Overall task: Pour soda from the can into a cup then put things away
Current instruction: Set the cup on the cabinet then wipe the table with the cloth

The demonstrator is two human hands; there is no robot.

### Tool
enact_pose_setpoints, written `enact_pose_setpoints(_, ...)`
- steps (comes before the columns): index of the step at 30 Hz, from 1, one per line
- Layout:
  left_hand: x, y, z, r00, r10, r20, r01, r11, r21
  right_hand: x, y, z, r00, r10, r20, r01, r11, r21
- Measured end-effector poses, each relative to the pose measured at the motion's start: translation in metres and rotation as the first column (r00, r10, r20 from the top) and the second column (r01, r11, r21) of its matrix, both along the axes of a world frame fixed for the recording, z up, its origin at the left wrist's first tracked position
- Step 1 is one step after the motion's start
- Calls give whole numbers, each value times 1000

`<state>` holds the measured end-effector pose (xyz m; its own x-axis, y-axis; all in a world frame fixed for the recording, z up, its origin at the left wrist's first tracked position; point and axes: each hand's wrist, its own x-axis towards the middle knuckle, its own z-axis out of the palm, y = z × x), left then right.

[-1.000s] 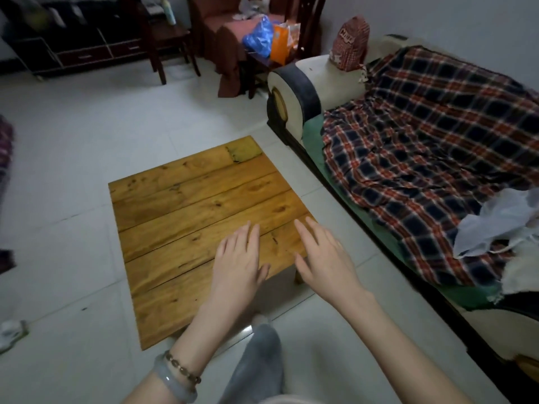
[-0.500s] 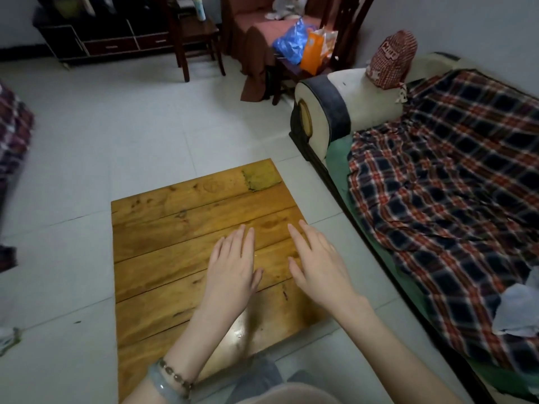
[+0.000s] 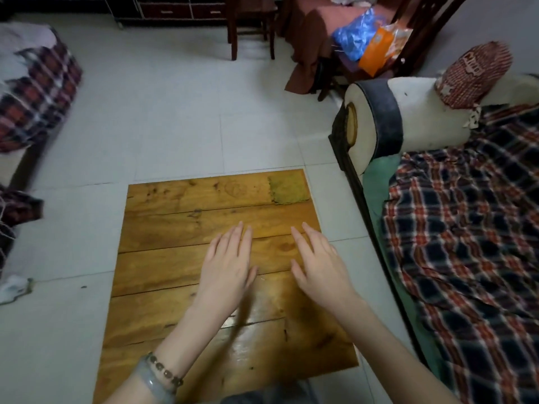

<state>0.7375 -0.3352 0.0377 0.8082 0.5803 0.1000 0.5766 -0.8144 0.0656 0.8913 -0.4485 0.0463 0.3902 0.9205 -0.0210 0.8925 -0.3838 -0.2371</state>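
Now the left grip and the right grip lie palm-down side by side over the middle of the surface, near each other but apart. Both are spread flat with straight fingers and hold nothing. Whether the palms actually touch the wood cannot be told. A pale bangle and a beaded bracelet circle the left wrist. The surface is a low square top of glossy amber planks with dark seams between them, and a rough, dull yellowish patch marks its far right corner. Where the can and the cup are cannot be told from this view. Around the surface lies a floor of pale grey tiles, with a small white crumpled scrap at its left edge. Just right of the surface stands a sofa with a rounded cream armrest banded in dark trim. A red, navy and white plaid blanket covers its seat, and a red knitted item sits on the armrest. Beyond the sofa, a chair draped in brown cloth holds a blue plastic bag and an orange packet. A dark wooden stool and a low cabinet stand along the far wall, and more plaid fabric lies at the left.
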Motion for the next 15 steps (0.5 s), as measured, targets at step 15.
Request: enact_pose_setpoints(15,85,106,-118,965,92,-244,-118,989,-94,160,164,-144,988,130,-85,-133,991,-22)
